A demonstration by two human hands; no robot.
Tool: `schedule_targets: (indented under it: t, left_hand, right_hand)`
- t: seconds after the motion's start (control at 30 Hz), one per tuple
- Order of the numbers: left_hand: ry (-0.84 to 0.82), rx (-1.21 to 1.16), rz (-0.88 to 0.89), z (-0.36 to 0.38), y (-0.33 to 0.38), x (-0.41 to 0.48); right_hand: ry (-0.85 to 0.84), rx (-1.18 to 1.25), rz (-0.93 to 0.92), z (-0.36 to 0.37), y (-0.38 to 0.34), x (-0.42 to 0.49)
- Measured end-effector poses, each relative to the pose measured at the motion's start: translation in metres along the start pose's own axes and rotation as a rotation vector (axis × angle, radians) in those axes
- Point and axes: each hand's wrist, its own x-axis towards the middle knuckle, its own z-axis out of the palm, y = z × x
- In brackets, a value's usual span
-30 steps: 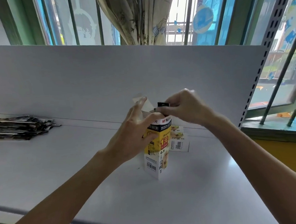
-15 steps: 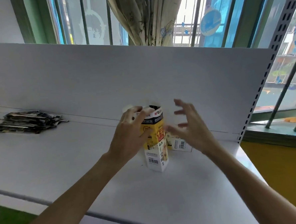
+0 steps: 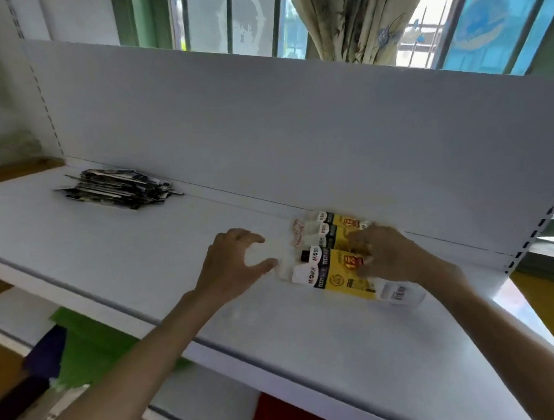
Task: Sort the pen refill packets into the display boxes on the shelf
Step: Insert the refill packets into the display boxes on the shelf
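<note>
A yellow, white and black display box [image 3: 333,276] lies on its side on the white shelf [image 3: 161,249], its open end pointing left. Right behind it, two similar display boxes [image 3: 327,228] lie against the back panel. My right hand [image 3: 392,254] grips the front box from above, fingers curled over its far edge and thumb on its face. Just left of that box's open end is my left hand [image 3: 232,266], spread in a C shape with the thumb tip at the flap. A dark pile of pen refill packets [image 3: 118,188] lies far left on the shelf.
The white back panel [image 3: 264,129] rises behind the shelf, with a perforated upright [image 3: 542,222] at its right end. Beyond it are window bars and a curtain [image 3: 351,13]. Coloured goods show on the lower level [image 3: 83,348] below the shelf's front edge.
The front box stood upright in my left hand; it now lies on its side. My left hand has let go of it and my right hand has come down onto it.
</note>
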Motion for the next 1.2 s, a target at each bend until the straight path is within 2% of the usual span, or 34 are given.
schedule_targets:
  t: [0.13, 0.27, 0.37, 0.47, 0.63, 0.8, 0.97, 1.0, 1.1, 1.2]
  left_hand:
    - [0.025, 0.026, -0.088, -0.067, -0.057, -0.004]
    - [0.137, 0.175, -0.120, -0.159, -0.122, -0.028]
    - [0.171, 0.210, -0.181, -0.222, -0.171, -0.048]
    - [0.194, 0.224, -0.196, -0.263, -0.212, -0.066]
    - [0.174, 0.198, -0.245, -0.281, -0.265, -0.081]
    - [0.176, 0.158, -0.237, -0.272, -0.305, -0.065]
    - [0.067, 0.120, -0.201, -0.248, -0.336, -0.022]
    - [0.059, 0.107, -0.195, -0.246, -0.342, -0.009]
    - [0.038, 0.086, -0.184, -0.245, -0.359, 0.029]
    - [0.064, 0.149, -0.140, -0.248, -0.376, 0.064]
  right_hand:
    - [0.275, 0.269, -0.217, -0.014, -0.087, 0.035]
    - [0.423, 0.421, -0.428, -0.004, -0.206, 0.090]
    - [0.435, 0.585, -0.488, 0.011, -0.296, 0.119]
    - [0.366, 0.634, -0.494, 0.044, -0.364, 0.146]
    - [0.169, 0.513, -0.481, 0.104, -0.419, 0.177]
    - [0.294, 0.466, -0.427, 0.114, -0.433, 0.220]
    - [0.547, 0.222, -0.441, 0.118, -0.437, 0.278]
    - [0.561, 0.138, -0.461, 0.119, -0.438, 0.291]
    - [0.466, -0.136, -0.454, 0.121, -0.445, 0.329]
    - [0.480, -0.189, -0.489, 0.119, -0.454, 0.356]
